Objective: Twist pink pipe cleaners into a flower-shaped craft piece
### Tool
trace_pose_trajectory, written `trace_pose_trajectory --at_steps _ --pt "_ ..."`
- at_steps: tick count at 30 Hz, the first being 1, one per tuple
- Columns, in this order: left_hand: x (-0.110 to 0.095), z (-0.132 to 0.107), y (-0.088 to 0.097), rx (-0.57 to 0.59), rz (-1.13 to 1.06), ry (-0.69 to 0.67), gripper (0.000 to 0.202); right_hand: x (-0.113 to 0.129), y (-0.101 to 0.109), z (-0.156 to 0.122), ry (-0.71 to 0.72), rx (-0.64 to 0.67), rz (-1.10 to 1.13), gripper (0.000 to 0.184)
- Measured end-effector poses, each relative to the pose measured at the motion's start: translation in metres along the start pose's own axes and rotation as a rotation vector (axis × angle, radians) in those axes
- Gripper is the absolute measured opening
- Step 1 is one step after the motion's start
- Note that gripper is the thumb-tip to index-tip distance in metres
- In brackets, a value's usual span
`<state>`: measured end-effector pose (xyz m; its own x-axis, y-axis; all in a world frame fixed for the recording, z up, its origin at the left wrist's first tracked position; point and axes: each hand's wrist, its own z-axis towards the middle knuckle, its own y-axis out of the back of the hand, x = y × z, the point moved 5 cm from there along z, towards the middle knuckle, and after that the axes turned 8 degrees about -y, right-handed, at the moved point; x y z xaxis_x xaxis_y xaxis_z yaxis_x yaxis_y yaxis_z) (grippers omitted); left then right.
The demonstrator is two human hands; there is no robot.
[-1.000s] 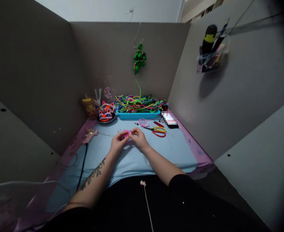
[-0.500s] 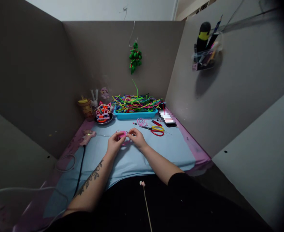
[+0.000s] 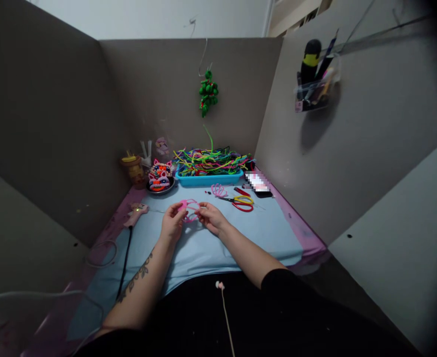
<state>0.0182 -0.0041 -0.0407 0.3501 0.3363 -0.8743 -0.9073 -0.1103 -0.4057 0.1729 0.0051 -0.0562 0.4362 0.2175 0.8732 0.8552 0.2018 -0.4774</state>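
Both hands meet over the middle of the light blue mat. My left hand pinches a small pink pipe-cleaner piece bent into loops, and my right hand pinches its other side with closed fingers. The piece is held just above the mat. Another pink looped piece lies farther back. Behind it a blue tray holds a heap of many-coloured pipe cleaners.
Red and yellow scissors and a phone lie to the right. A pink glue gun with a black cord sits left. A colourful cat-face figure, a yellow cup, a hanging green ornament and a wall pen holder surround the booth.
Both hands have drawn slightly toward me and a little apart, and the pink piece now shows as open loops between them. The view has shifted a little.
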Motion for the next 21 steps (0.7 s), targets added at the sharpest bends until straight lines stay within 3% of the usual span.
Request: trace_pose_trajectory --at_steps 12,21 --pt "-0.0002 -0.0006 0.0005 -0.018 -0.02 0.012 0.048 -0.0002 -0.0057 -0.0037 0.092 -0.067 -0.024 0.048" --pt "0.0002 0.0016 0.0039 -0.022 -0.06 0.021 0.049 -0.001 -0.0045 -0.003 0.049 -0.047 -0.011 0.054"
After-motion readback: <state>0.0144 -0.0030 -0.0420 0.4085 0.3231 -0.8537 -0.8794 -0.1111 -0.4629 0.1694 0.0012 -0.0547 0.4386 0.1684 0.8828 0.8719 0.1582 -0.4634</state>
